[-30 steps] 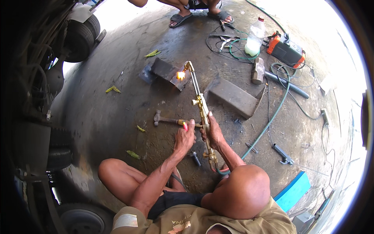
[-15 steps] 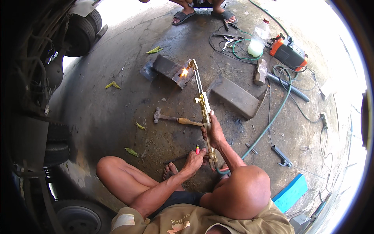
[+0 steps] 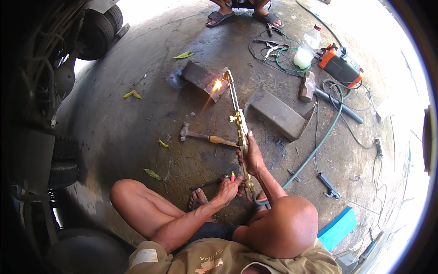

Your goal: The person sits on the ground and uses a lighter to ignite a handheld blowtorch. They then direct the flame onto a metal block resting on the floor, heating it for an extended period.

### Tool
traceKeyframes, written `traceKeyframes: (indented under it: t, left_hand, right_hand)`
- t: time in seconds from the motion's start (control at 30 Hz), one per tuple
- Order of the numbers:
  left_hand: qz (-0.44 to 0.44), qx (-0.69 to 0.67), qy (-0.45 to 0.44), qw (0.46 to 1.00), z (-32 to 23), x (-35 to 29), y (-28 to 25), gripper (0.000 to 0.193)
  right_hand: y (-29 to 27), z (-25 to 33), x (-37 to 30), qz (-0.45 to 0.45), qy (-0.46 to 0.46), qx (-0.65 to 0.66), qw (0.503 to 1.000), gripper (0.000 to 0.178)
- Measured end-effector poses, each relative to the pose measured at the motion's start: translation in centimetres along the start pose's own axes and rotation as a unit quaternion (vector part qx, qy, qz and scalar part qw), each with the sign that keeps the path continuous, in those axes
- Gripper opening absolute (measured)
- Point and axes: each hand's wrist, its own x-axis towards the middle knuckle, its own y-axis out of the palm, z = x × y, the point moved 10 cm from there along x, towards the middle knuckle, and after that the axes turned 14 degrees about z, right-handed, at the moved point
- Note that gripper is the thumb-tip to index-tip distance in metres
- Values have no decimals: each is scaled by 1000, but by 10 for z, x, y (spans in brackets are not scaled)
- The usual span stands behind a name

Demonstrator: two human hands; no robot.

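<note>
My right hand (image 3: 253,160) is wrapped round the handle of a brass and silver cutting torch (image 3: 241,123). The torch's bent head meets the near right end of a rusty steel channel piece (image 3: 197,74), where a bright orange glow (image 3: 217,85) shows and sparks fly off. My left hand (image 3: 223,191) is closed round a small pink lighter (image 3: 232,177), its fingers beside the valves (image 3: 249,186) at the torch's rear. Just left of the torch lies a hammer (image 3: 200,134) with a wooden handle, its handle end close to my right hand.
A second steel channel (image 3: 276,112) lies right of the torch. Beyond it are a sledgehammer (image 3: 308,87), a plastic bottle (image 3: 306,50), an orange and black machine (image 3: 341,67) and cables. A green hose (image 3: 319,148) curves to the torch. Another person's sandalled feet (image 3: 219,18) are at the far side.
The glow at the steel has grown brighter, and a streak of sparks now shoots toward the near left. Both hands keep their grips; the whole view has shifted slightly.
</note>
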Motion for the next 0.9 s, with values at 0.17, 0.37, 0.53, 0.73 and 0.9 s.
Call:
traceKeyframes:
  t: [0.17, 0.37, 0.53, 0.73, 0.9]
  left_hand:
    - [-9, 0, 10, 1000, -9, -1, 0, 48]
    - [-17, 6, 11, 1000, -7, 3, -6, 50]
    - [-11, 5, 3, 1000, -7, 1, -2, 51]
    - [-4, 9, -3, 1000, -4, 0, 0, 50]
    - [-4, 2, 1, 1000, -10, 1, -1, 53]
  right_hand:
    - [-1, 6, 3, -5, -4, -3, 1000, 65]
    - [3, 11, 2, 9, -12, -2, 1000, 65]
    - [1, 8, 0, 5, -2, -2, 1000, 66]
    - [3, 6, -2, 9, 0, -7, 1000, 67]
    - [-1, 10, 1, -4, -6, -14, 1000, 67]
